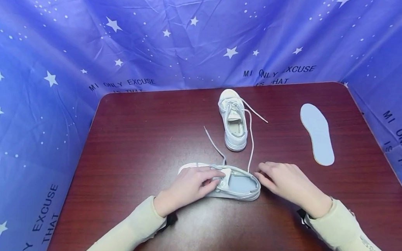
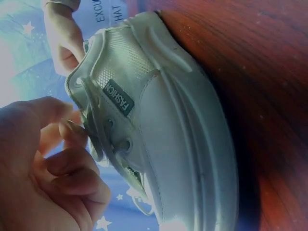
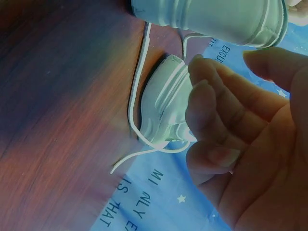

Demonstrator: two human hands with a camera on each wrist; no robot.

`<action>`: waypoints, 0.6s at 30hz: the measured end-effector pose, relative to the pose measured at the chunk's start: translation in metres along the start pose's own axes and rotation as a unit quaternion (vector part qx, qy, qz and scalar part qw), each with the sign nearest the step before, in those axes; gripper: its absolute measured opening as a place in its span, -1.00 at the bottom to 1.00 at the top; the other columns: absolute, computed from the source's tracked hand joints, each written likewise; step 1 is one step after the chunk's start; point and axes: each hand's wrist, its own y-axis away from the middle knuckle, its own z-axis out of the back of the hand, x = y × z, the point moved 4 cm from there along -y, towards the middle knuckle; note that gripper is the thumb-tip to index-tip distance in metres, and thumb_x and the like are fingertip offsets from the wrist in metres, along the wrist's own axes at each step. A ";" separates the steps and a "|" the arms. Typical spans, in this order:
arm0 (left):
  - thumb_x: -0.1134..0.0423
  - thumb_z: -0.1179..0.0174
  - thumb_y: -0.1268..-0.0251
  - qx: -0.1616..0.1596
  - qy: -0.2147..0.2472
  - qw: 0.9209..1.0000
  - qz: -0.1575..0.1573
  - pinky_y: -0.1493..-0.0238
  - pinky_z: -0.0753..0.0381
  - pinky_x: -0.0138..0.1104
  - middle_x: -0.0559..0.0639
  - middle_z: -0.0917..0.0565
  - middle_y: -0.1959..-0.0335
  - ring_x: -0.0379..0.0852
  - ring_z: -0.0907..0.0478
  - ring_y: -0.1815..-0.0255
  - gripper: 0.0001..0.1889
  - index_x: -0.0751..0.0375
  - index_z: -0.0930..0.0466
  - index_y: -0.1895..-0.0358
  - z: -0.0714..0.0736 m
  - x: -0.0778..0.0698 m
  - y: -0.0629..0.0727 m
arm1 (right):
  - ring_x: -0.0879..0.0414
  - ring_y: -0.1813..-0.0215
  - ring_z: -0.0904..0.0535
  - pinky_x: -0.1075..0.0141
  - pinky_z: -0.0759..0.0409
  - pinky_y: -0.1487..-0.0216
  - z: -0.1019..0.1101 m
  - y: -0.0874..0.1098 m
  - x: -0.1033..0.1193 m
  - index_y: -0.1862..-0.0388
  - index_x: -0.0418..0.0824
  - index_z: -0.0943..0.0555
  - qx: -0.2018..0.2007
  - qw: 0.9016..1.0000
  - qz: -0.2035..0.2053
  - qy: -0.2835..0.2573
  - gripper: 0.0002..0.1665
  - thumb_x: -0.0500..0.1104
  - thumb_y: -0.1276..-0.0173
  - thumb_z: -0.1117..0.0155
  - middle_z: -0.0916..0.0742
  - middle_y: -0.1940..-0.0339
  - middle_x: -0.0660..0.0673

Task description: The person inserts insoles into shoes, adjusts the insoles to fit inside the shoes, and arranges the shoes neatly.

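A white lace-up sneaker lies sideways at the front of the table, toe to the left. A pale blue insole lines its opening. My left hand reaches over the toe and pinches the sneaker's tongue between thumb and fingers. In the left wrist view, a dark "FASHION"-style label shows on the sneaker's side. My right hand is beside the heel, fingers loosely bent. Its thumb is spread from the fingers in the right wrist view, with nothing between them.
A second white sneaker stands farther back, toe away, its lace trailing right. At the right lies a loose pale insole. The near sneaker's lace ends stretch across the dark red table. Blue star-printed cloth hangs around the table.
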 end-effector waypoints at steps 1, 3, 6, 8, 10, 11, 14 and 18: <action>0.22 -0.27 -0.43 -0.001 -0.006 1.000 -0.002 0.30 -0.62 -0.34 -0.19 -0.78 0.24 -0.29 -0.68 0.30 -0.77 0.01 -0.78 -0.07 0.000 0.000 0.000 | 0.28 0.62 -0.23 0.26 -0.29 0.63 -0.001 0.000 0.000 0.52 0.02 -0.41 0.002 1.000 -0.001 0.000 -0.66 -0.13 -0.35 -0.38 -0.35 0.60 0.20; 0.21 -0.27 -0.43 -0.003 -0.017 1.000 0.000 0.29 -0.65 -0.29 -0.18 -0.80 0.20 -0.27 -0.70 0.27 -0.77 0.01 -0.79 -0.05 0.000 -0.001 -0.001 | 0.28 0.62 -0.24 0.26 -0.30 0.63 -0.001 0.000 0.000 0.51 0.01 -0.42 0.004 1.000 -0.002 0.001 -0.67 -0.12 -0.35 -0.38 -0.35 0.60 0.20; 0.22 -0.24 -0.43 -0.008 -0.007 1.000 0.017 0.32 -0.62 -0.31 -0.19 -0.75 0.32 -0.30 -0.61 0.37 -0.80 0.05 -0.79 0.01 0.001 0.001 -0.003 | 0.28 0.62 -0.24 0.25 -0.31 0.63 -0.001 0.001 0.000 0.50 0.02 -0.43 0.002 1.000 -0.004 0.001 -0.68 -0.12 -0.36 -0.38 -0.36 0.60 0.20; 0.25 -0.23 -0.43 -0.019 0.017 0.999 0.042 0.37 -0.55 -0.34 -0.18 -0.65 0.42 -0.30 -0.49 0.44 -0.85 0.08 -0.78 0.10 0.001 0.004 -0.004 | 0.28 0.62 -0.24 0.26 -0.31 0.63 -0.001 0.002 0.000 0.50 0.02 -0.43 0.000 1.000 -0.004 0.001 -0.68 -0.12 -0.36 -0.38 -0.36 0.59 0.21; 0.29 -0.22 -0.41 -0.037 0.041 0.996 0.071 0.39 -0.50 -0.39 -0.17 -0.58 0.46 -0.31 -0.43 0.46 -0.90 0.10 -0.74 0.19 0.000 0.009 -0.005 | 0.28 0.63 -0.25 0.26 -0.30 0.63 -0.001 0.002 0.000 0.50 0.02 -0.43 -0.003 1.000 -0.004 0.001 -0.69 -0.12 -0.35 -0.38 -0.37 0.59 0.21; 0.30 -0.22 -0.40 -0.046 0.049 0.994 0.084 0.39 -0.48 -0.41 -0.18 -0.56 0.45 -0.32 -0.42 0.46 -0.92 0.10 -0.71 0.23 0.000 0.012 -0.006 | 0.28 0.63 -0.25 0.25 -0.30 0.64 -0.002 0.003 0.000 0.50 0.01 -0.44 -0.005 1.000 -0.004 0.002 -0.69 -0.12 -0.35 -0.38 -0.37 0.59 0.21; 0.31 -0.24 -0.37 -0.069 0.054 0.990 0.113 0.41 -0.42 -0.43 -0.17 -0.51 0.47 -0.30 -0.40 0.47 -0.95 0.09 -0.64 0.29 -0.002 0.018 -0.007 | 0.28 0.63 -0.26 0.25 -0.31 0.63 -0.002 0.003 -0.001 0.48 0.01 -0.46 -0.007 1.000 -0.003 0.003 -0.72 -0.13 -0.34 -0.39 -0.39 0.59 0.21; 0.31 -0.26 -0.35 -0.081 0.057 0.987 0.128 0.37 -0.45 -0.40 -0.13 -0.56 0.41 -0.25 -0.45 0.43 -0.97 0.11 -0.63 0.28 -0.001 0.022 -0.010 | 0.29 0.62 -0.26 0.26 -0.31 0.63 -0.002 0.003 -0.001 0.48 0.02 -0.46 -0.010 1.000 -0.002 0.002 -0.72 -0.13 -0.34 -0.38 -0.38 0.59 0.21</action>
